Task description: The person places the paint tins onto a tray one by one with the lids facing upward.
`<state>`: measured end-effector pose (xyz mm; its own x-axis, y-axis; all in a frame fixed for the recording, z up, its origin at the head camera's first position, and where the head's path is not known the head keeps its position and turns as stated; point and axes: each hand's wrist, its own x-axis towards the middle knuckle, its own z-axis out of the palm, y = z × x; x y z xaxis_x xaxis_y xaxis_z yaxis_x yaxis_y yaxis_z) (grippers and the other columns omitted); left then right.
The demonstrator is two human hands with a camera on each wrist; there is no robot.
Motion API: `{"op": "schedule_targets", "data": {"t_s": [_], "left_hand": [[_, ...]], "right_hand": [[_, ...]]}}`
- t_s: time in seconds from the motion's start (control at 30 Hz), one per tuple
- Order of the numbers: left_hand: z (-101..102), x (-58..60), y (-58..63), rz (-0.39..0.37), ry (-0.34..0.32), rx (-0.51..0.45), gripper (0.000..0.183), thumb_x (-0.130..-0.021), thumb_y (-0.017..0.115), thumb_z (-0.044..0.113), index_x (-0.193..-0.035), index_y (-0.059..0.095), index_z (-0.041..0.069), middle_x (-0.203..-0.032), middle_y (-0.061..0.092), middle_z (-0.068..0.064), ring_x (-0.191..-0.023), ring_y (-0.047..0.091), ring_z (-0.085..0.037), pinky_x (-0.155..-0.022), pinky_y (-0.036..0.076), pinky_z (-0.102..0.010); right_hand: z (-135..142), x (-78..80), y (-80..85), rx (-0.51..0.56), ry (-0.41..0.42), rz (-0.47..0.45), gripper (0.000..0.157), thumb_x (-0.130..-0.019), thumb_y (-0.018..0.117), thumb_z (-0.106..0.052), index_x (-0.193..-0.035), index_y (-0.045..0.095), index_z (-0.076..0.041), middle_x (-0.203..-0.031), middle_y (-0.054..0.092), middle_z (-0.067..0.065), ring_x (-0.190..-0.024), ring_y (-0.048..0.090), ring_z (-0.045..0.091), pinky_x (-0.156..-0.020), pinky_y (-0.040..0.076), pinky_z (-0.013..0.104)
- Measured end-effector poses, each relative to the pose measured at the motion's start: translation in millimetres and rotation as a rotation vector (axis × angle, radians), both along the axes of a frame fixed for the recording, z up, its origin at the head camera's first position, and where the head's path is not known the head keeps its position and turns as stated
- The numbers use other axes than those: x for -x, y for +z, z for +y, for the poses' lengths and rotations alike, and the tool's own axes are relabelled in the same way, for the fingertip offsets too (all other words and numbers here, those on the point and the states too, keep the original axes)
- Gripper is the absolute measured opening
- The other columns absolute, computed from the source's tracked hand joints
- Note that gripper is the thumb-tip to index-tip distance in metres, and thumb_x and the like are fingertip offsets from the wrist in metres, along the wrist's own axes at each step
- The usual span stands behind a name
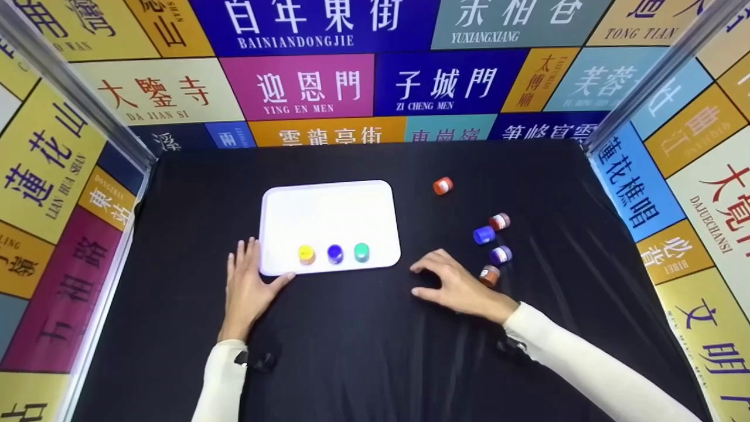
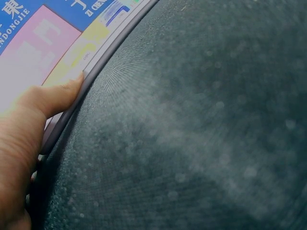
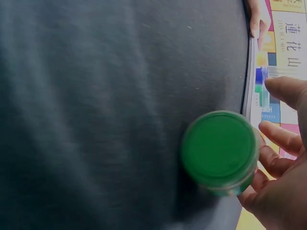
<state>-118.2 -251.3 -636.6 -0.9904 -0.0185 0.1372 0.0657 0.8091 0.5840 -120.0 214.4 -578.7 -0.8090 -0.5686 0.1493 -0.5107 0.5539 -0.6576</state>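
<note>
In the head view, yellow (image 1: 306, 254), blue (image 1: 334, 254) and green (image 1: 361, 252) paint jars stand in a row along the near side of a white board (image 1: 328, 217). My left hand (image 1: 245, 293) rests at the board's near left corner, fingers straight along the left edge and thumb on the near edge. Right of the board, my right hand (image 1: 454, 285) hovers with thumb and index finger curved and apart. The right wrist view shows a green-lidded paint jar (image 3: 220, 151) tilted against its lower, curled fingers; the hand hides this jar in the head view.
Several more paint jars lie to the right: an orange one (image 1: 443, 186) far back, then dark red (image 1: 500, 221), blue (image 1: 484, 235), purple (image 1: 501, 254) and brown (image 1: 490, 275) ones by the right hand. A black cloth (image 1: 351, 351) covers the table; printed panels (image 1: 299, 88) wall it in.
</note>
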Motion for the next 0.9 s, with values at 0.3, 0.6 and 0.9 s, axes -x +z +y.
{"op": "schedule_targets", "data": {"t_s": [0.3, 0.6, 0.9], "left_hand": [[-1, 0.2, -1.6, -0.002, -0.002, 0.008, 0.117, -0.087, 0.09, 0.054, -0.169, 0.033, -0.006, -0.178, 0.029, -0.025, -0.169, 0.014, -0.043, -0.139, 0.001, -0.053], [0, 0.7, -0.6, -0.005, 0.001, 0.006, 0.117, -0.087, 0.09, 0.055, -0.169, 0.033, -0.006, -0.178, 0.029, -0.024, -0.169, 0.015, -0.043, -0.139, 0.001, -0.053], [0, 1.4, 1.1, -0.006, -0.002, 0.014, 0.116, -0.087, 0.09, 0.053, -0.169, 0.033, -0.007, -0.178, 0.028, -0.025, -0.169, 0.015, -0.043, -0.139, 0.001, -0.052]], "right_hand": [[24, -16.8, -12.7, 0.077, -0.01, 0.029, 0.041, -0.093, 0.091, -0.024, -0.126, 0.077, -0.007, -0.124, 0.073, 0.003, -0.122, 0.061, 0.023, -0.11, 0.05, 0.032], [45, -29.4, -26.5, 0.176, -0.011, 0.099, 0.042, -0.089, 0.093, -0.016, -0.125, 0.077, -0.004, -0.124, 0.074, 0.006, -0.121, 0.061, 0.028, -0.112, 0.041, 0.017], [54, -37.2, -35.2, 0.23, 0.016, 0.138, 0.044, -0.086, 0.095, -0.013, -0.126, 0.077, -0.005, -0.125, 0.073, 0.009, -0.122, 0.061, 0.032, -0.116, 0.039, 0.018]]}}
